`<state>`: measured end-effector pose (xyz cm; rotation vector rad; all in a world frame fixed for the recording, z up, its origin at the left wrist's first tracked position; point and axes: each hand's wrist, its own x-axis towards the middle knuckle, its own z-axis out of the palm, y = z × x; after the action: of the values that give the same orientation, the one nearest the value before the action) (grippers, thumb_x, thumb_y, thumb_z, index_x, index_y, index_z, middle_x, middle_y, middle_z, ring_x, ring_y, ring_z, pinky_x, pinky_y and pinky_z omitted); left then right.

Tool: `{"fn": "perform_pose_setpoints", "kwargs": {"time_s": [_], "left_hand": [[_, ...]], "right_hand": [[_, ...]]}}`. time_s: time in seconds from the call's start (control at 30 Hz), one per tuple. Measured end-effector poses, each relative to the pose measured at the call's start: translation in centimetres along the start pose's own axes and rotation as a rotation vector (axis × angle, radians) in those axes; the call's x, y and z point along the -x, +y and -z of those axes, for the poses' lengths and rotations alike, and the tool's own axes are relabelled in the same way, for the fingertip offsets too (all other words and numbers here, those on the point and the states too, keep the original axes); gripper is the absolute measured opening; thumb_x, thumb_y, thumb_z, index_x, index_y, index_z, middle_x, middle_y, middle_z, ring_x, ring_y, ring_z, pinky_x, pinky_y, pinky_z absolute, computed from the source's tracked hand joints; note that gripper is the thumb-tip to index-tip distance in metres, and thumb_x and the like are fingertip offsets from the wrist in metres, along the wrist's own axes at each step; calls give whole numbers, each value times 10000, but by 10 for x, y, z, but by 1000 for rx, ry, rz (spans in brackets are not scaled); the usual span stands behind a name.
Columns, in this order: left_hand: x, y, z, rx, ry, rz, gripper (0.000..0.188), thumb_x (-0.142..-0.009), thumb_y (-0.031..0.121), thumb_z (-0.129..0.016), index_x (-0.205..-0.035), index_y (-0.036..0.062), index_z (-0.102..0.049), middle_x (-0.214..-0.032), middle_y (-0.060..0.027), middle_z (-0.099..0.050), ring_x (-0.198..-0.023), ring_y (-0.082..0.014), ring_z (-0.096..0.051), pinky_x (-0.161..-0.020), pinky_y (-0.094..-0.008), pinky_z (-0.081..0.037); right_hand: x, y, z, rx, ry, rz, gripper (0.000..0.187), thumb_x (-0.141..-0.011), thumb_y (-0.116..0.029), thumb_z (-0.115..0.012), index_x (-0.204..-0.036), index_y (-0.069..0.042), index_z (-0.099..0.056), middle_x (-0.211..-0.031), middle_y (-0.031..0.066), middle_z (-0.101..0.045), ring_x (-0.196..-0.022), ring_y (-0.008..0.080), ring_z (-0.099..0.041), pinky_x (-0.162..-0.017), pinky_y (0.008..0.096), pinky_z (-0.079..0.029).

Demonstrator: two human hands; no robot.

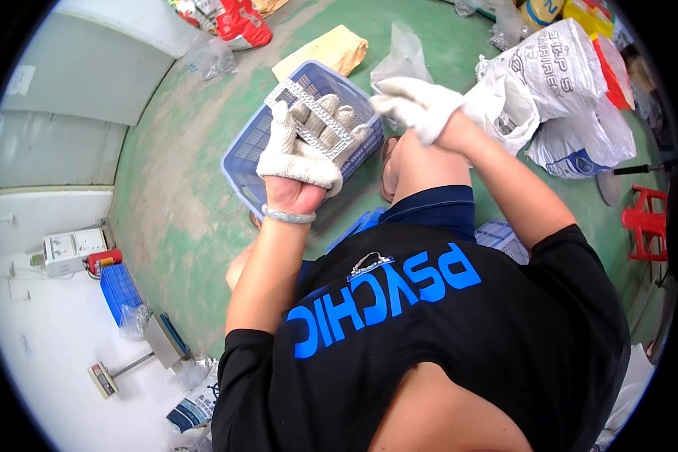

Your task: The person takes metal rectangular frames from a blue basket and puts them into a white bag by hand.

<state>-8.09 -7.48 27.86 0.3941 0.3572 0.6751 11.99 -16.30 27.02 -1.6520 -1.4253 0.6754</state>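
Observation:
My left hand (300, 154), in a white knitted glove, is turned palm up above a blue plastic basket (241, 177). It holds a flat, silvery-white frame-like piece (320, 113) with patterned edges, which lies slantwise across the fingers under the thumb. What the piece is exactly cannot be made out. My right hand (418, 105), gloved the same way, is raised to the right of the basket. Its fingers are stretched out toward the left, and nothing shows in them. The basket's inside is mostly hidden by my left hand.
Beyond the basket a tan paper sack (328, 49) and a clear plastic bag (401, 56) lie on the green floor. White woven sacks (554, 71) stand at right, near a red stool (644, 222). A scale (166, 339) stands at lower left.

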Motion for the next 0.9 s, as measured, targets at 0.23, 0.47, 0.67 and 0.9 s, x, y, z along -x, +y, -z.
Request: {"fn": "perform_pose_setpoints", "kwargs": {"time_s": [0.23,0.47,0.67,0.9], "left_hand": [[-1,3,11,41,2,-77,634,-909,528,-435,-1211,-27,-480,-1205,-240,-534,-1149,-427,-481,-986,-538,-377],[-6,-1,26,200,-199,-61,625,-917,536,-387,-1261,25,-490,-1191,-203,-568,-1154,-451,-468,-1000,-555,-353],[-5,-5,16,158,-213,-73,679,-893,601,-328,-1307,85,-480,-1307,-224,-484,-1209,-464,-417,-1043,-562,-293],[5,-4,6,-4,-249,-70,718,-854,632,-359,-1408,176,-359,-1438,-224,-304,-1302,-487,-268,-1052,-621,-213]], "right_hand": [[-5,-36,-50,14,-178,166,429,-836,-448,-569,-957,-45,-649,-899,170,-659,-841,325,-624,-738,378,-473],[11,-44,-66,400,246,513,288,-721,-274,-689,-942,-92,-654,-735,97,-597,-686,302,-594,-572,377,-469],[15,-51,-62,420,286,815,432,-631,-133,-699,-1049,-46,-630,-723,88,-592,-590,285,-562,-504,357,-444],[20,-59,-63,437,312,1016,488,-578,-128,-666,-1052,-21,-617,-889,92,-603,-673,258,-581,-518,371,-447]]}}
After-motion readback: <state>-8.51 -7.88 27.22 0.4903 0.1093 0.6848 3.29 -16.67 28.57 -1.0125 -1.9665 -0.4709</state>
